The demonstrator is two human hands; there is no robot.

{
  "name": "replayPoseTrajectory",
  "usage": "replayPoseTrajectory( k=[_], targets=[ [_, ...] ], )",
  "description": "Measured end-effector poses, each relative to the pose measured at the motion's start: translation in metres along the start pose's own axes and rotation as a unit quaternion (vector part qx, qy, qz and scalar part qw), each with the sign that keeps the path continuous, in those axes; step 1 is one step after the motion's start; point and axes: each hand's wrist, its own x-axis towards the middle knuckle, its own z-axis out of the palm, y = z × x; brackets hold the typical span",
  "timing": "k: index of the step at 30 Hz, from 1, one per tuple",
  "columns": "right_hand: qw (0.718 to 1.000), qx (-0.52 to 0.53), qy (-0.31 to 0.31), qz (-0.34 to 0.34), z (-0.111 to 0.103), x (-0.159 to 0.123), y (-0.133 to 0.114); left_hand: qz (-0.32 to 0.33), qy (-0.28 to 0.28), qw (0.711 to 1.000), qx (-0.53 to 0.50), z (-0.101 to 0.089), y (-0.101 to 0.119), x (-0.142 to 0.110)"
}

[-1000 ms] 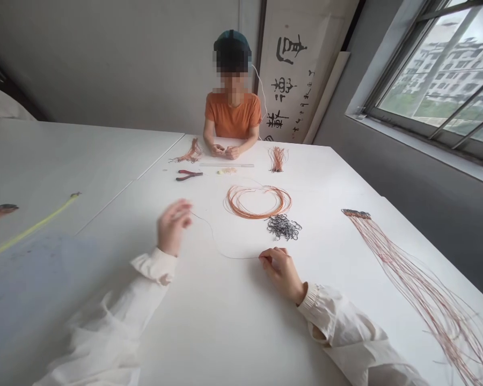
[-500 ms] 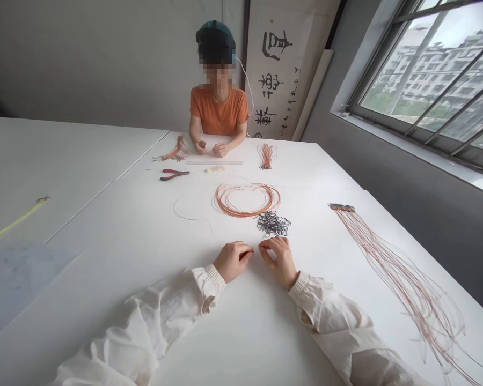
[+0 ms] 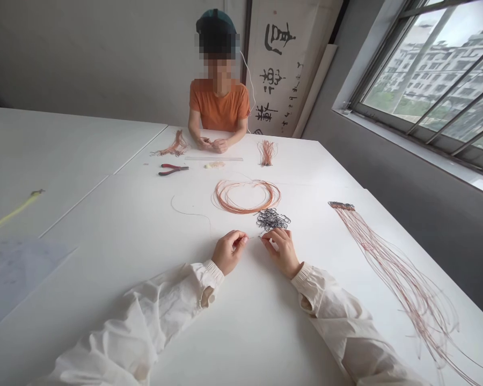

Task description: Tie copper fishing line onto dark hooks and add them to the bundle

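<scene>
The person's left hand (image 3: 228, 252) and right hand (image 3: 280, 253) are close together above the white worktop (image 3: 193, 300), with only a small gap between them. The fingers (image 3: 241, 240) of the left hand are pressed together and pinch a thin copper wire (image 3: 191, 214), and the fingers (image 3: 266, 236) of the right hand seem to pinch the same wire from the other side. This wire lies in a loose curve on the worktop and goes up to the left of the hands. Just above the right hand is a tangled pile of dark metal rings (image 3: 272, 219), and beyond it lies a round coil of copper wire (image 3: 245, 197). On the right side, a long bundle of copper wires (image 3: 390, 273) spreads over the worktop. Further away are red-handled pliers (image 3: 173, 169) and a small wire bundle (image 3: 266, 153). A co-worker in an orange T-shirt (image 3: 219, 104) sits at the far end, with both hands (image 3: 211, 143) together on the worktop.
</scene>
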Motion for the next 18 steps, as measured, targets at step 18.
replayPoseTrajectory(
  k=[18],
  targets=[
    [0.992,0.052,-0.096,-0.057,0.012,0.011,0.001,-0.075,0.043,0.992,-0.094,0.001,-0.006,0.001]
  ],
)
